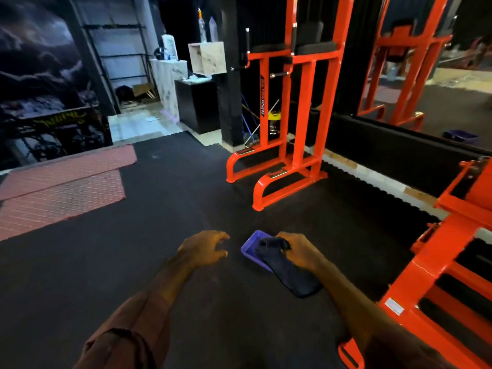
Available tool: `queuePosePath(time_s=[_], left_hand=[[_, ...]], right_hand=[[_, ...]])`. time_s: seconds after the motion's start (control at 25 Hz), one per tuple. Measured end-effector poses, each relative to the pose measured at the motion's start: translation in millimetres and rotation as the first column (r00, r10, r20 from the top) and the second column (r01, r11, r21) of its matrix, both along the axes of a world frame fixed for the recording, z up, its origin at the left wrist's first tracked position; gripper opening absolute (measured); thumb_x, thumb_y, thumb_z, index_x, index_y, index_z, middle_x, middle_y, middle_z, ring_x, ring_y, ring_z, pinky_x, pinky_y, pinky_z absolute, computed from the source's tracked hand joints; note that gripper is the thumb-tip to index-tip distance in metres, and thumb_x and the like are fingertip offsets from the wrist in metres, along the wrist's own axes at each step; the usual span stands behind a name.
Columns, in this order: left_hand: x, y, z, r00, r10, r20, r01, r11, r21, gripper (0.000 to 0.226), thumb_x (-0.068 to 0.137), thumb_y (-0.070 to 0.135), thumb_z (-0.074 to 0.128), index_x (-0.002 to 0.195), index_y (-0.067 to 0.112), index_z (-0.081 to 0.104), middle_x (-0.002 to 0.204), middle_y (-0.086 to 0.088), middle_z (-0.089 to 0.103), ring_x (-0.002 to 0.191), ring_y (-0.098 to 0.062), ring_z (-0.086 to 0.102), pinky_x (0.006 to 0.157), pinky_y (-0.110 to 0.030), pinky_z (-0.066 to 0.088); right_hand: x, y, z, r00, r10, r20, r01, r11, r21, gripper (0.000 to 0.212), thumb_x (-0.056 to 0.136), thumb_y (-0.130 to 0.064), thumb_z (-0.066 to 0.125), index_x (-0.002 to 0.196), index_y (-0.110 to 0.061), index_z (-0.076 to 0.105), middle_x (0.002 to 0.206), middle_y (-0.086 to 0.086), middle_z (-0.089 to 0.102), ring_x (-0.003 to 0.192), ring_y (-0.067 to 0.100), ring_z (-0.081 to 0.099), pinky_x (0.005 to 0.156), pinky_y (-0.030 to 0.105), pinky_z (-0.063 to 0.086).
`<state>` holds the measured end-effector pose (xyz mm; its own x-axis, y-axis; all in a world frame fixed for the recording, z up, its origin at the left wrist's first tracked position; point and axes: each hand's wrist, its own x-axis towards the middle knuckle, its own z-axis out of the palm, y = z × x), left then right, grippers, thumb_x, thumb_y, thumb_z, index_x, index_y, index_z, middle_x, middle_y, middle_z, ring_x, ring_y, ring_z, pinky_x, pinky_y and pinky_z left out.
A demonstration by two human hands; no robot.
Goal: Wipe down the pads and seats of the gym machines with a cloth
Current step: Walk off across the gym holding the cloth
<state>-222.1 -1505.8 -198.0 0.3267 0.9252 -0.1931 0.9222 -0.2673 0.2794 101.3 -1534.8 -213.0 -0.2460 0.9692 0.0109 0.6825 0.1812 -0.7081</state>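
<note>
my right hand [298,251] was down at the purple tray [251,246] on the black floor mat [165,235], its fingers curled round the top end of the dark cloth [287,272]. the cloth's gripped end lay bunched over the tray; its long axis ran back toward me and a little to my right, the free end flat on the mat. my left hand [206,249] hovered just beside the tray, fingers spread and loosely bent, holding nothing. so the right was the hand on the job. the orange machine [282,115] stood ahead, well apart; another orange frame [436,262] sat closer on my right. i judged lifting came next.
</note>
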Motion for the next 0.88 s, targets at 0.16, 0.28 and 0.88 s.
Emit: queuePosePath(time_s=[0.16, 0.28, 0.88], left_hand=[[12.5, 141.3, -39.1, 0.999, -0.038, 0.028, 0.041, 0.993, -0.108, 0.075, 0.076, 0.060, 0.061, 0.146, 0.032, 0.058, 0.137, 0.009, 0.066, 0.128, -0.011, 0.061, 0.108, -0.040, 0.050], [18.6, 241.3, -61.9, 0.997, -0.035, 0.069, 0.044, 0.988, -0.145, 0.082, 0.072, 0.068, 0.055, 0.144, 0.030, 0.061, 0.134, 0.007, 0.068, 0.125, -0.012, 0.064, 0.108, -0.039, 0.051], [65.9, 669.4, -391.5, 0.992, -0.086, 0.089, 0.119, 0.857, -0.501, 0.054, 0.096, 0.034, 0.073, 0.146, 0.030, 0.055, 0.138, 0.009, 0.061, 0.125, -0.010, 0.060, 0.107, -0.039, 0.053]], right_hand=[[14.2, 143.3, -86.1, 1.000, 0.006, -0.029, -0.012, 0.982, -0.188, 0.023, 0.086, -0.046, 0.055, 0.099, -0.040, 0.073, 0.095, -0.011, 0.074, 0.089, 0.006, 0.069, 0.084, 0.039, 0.055], [16.0, 219.8, -98.3, 0.994, -0.074, -0.084, 0.050, 0.964, -0.260, 0.047, 0.085, -0.063, 0.067, 0.112, -0.026, 0.078, 0.111, -0.006, 0.078, 0.106, 0.007, 0.072, 0.095, 0.035, 0.057], [13.6, 603.2, -384.5, 0.955, -0.293, 0.043, 0.243, 0.693, -0.679, 0.055, 0.076, -0.074, 0.080, 0.105, -0.027, 0.077, 0.105, -0.010, 0.078, 0.099, 0.007, 0.074, 0.084, 0.027, 0.058]])
